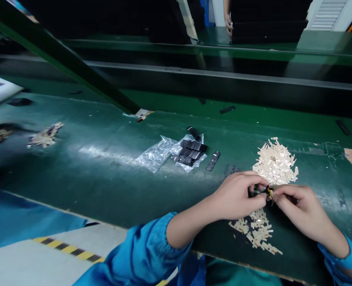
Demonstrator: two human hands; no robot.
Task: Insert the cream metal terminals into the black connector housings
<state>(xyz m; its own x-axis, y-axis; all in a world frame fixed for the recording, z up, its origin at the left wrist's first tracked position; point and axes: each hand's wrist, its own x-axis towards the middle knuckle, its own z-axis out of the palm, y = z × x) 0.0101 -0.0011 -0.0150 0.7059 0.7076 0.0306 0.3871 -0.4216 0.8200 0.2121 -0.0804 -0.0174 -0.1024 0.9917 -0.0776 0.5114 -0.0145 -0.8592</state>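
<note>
Black, apparently slotted small part (263, 191) pinched between both hands (238, 195) (301, 210).

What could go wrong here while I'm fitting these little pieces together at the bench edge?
1. The lower heap of cream pieces lies close to the bench's near edge; your wrists could nudge some off.
2. The small part pinched between your left hand and right hand is tiny and mostly hidden by the fingers, so it may slip or seat crooked.
3. Loose black parts beside the plastic bag could get scattered.
</note>
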